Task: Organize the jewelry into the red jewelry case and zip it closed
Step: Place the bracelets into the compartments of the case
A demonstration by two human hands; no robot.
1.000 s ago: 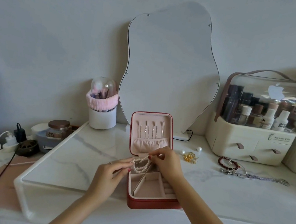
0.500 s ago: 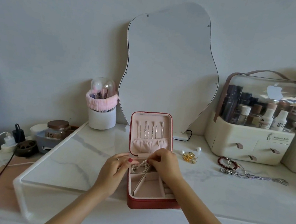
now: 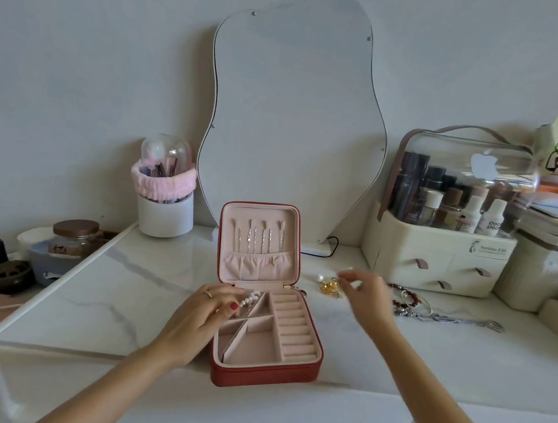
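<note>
red jewelry case (image 3: 264, 370) sits open near the front edge of the marble-look surface (image 3: 97, 292), lid upright, pink lining showing. lid pocket (image 3: 256, 267) holds a row of thin pins or chains above it; too small to tell which.

pearl strand (image 3: 250, 302) lies bunched in the rear left compartment of the tray. left hand (image 3: 203, 313) rests on that corner, fingers bent over the pearls and pressing or tucking them down; whether it pinches them, cannot tell. ring slots (image 3: 292, 330) on the right of the tray look bare, front compartments also bare.

right hand (image 3: 366, 298) is out over the surface to the right of the case, fingers spread and slightly blurred, holding nothing visible. just beside its fingertips: gold brooch-like piece (image 3: 330, 287) and a loose pearl earring (image 3: 318, 278). behind the hand: dark red bead bracelet (image 3: 406, 298), and a silver chain piece (image 3: 452, 321) trailing right.

judgement: pearls step is at its end; step in hand is the reach for the next piece, likely the gold one or the pearl. task well short of done, several pieces loose, zip not started.

next move calls for a fine fingertip pinch on a small item flat on a slick surface, then a lift into a bare compartment. left hand should steady the case.
</note>
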